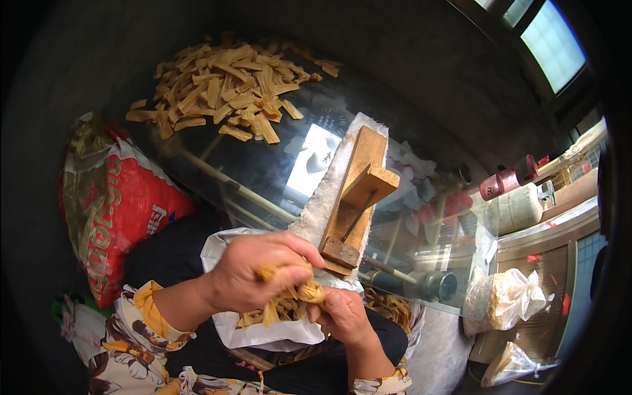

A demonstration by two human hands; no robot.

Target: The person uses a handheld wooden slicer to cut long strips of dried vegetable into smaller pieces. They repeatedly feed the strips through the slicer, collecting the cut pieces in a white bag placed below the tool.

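My left hand [254, 271] and my right hand [343, 313] grip a knotted, twisted yellow strip [311, 291] between them, apparently dried bean curd. One end pokes out beside my left thumb. Directly below sits an opened white woven sack [276, 335] on my lap, with more yellow strips [285, 311] inside. Just beyond my hands, a wooden block fixture [363, 158] with a slanting metal rod [359, 216] rests on a white towel [316, 217] laid over the glass tabletop [256, 170].
Cut yellow pieces [227, 89] are heaped on the table's far left. A red printed sack [131, 197] stands left of my knee. More strips [387, 308] lie under the glass edge. Tied plastic bags [513, 301] and a gas cylinder [518, 210] are at right.
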